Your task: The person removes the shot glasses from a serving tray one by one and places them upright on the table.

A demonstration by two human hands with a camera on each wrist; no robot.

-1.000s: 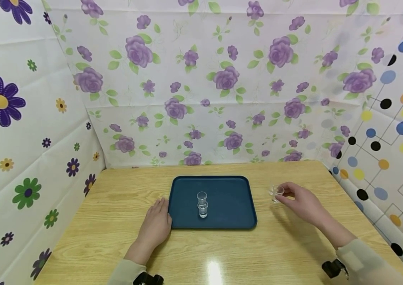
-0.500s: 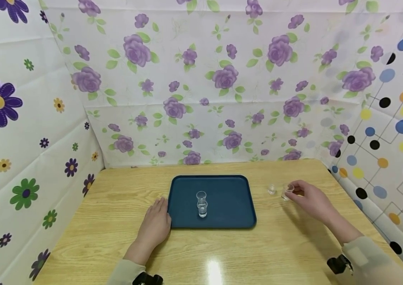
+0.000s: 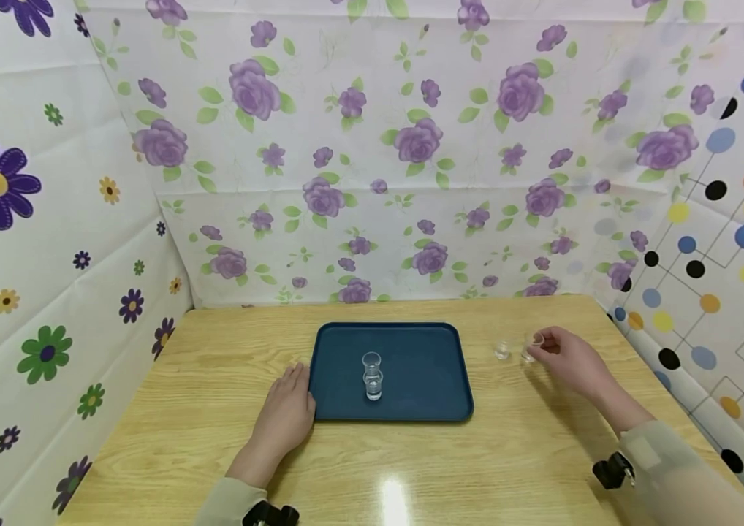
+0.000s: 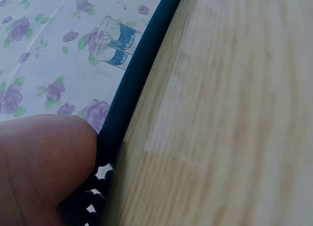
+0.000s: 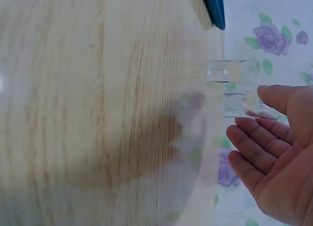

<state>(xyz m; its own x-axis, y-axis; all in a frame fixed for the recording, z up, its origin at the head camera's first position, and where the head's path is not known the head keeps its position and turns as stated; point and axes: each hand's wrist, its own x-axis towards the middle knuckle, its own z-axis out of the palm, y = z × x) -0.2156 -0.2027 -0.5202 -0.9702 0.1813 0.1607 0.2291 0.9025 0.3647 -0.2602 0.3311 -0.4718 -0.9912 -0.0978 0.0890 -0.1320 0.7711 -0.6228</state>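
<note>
My right hand [image 3: 572,358] pinches a small clear shot glass [image 5: 234,104] between thumb and fingers, right of the tray. Whether its base touches the table I cannot tell. Close to its left stands a second clear shot glass [image 3: 501,351], upright on the wood. Two more shot glasses, a rear one [image 3: 372,360] and a front one [image 3: 373,387], stand upright on the dark blue tray [image 3: 424,372], overlapping in the head view. My left hand [image 3: 285,409] lies on the table with fingers extended, against the tray's left edge.
The wooden table [image 3: 372,456] ends at a flowered cloth [image 3: 378,146] behind. Patterned cloths hang on the left [image 3: 50,256] and right [image 3: 727,292]. A patch of glare lies near the table's front.
My right hand has moved right with its shot glass, opening a gap from the other one, then shifted slightly farther back. The left hand and tray stay put.
</note>
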